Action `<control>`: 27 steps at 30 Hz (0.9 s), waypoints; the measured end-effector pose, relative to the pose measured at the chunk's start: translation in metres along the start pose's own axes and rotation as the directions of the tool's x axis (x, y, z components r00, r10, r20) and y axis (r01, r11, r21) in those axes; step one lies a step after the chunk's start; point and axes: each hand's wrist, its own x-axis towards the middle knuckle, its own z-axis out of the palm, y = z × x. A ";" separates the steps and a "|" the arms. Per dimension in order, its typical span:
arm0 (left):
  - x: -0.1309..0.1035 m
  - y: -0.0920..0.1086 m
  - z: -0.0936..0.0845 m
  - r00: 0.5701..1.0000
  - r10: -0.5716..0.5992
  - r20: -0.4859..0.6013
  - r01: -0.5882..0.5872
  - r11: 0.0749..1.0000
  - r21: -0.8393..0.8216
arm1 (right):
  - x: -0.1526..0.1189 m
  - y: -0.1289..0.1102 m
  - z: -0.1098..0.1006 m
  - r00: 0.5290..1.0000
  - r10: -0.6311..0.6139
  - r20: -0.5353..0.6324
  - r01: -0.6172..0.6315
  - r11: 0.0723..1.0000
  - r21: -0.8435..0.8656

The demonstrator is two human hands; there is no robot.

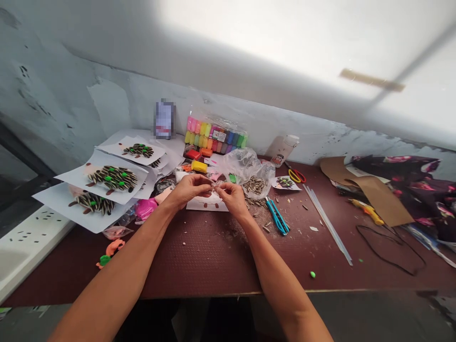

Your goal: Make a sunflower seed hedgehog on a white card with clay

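My left hand (192, 188) and my right hand (231, 194) meet at the middle of the table, fingers pinched close together. Whatever lies between the fingertips is pale and too small to make out. Just below them is a white paper card (194, 204) with small brown pieces on it, partly covered by my hands. To the right of my right hand, a clear plastic bag (245, 164) holds striped sunflower seeds (254, 185), and some seeds have spilled onto the table. A teal utility knife (277, 216) lies beside the spilled seeds.
At left are stacked sheets with seed-covered hedgehogs (112, 178) and a white power strip (33, 237). Colored clay packs (215, 137) stand at the back. Rightward lie a white bottle (285, 151), scissors (297, 175), glue sticks (329, 228) and a yellow glue gun (368, 211) with its cord.
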 end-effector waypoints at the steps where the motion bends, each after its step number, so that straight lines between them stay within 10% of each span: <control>1: 0.000 0.000 0.000 1.000 -0.001 -0.005 0.001 1.000 -0.001 | 0.000 0.000 0.001 1.000 -0.006 -0.005 0.006 1.000 0.008; 18: 0.001 -0.005 0.003 1.000 -0.030 -0.003 0.030 0.995 0.098 | -0.015 -0.026 0.010 0.996 -0.062 -0.067 0.060 0.997 -0.042; 27: 0.006 -0.005 -0.001 0.992 0.012 -0.129 -0.028 0.993 -0.116 | -0.008 -0.015 0.008 0.986 -0.088 -0.142 0.095 0.994 0.049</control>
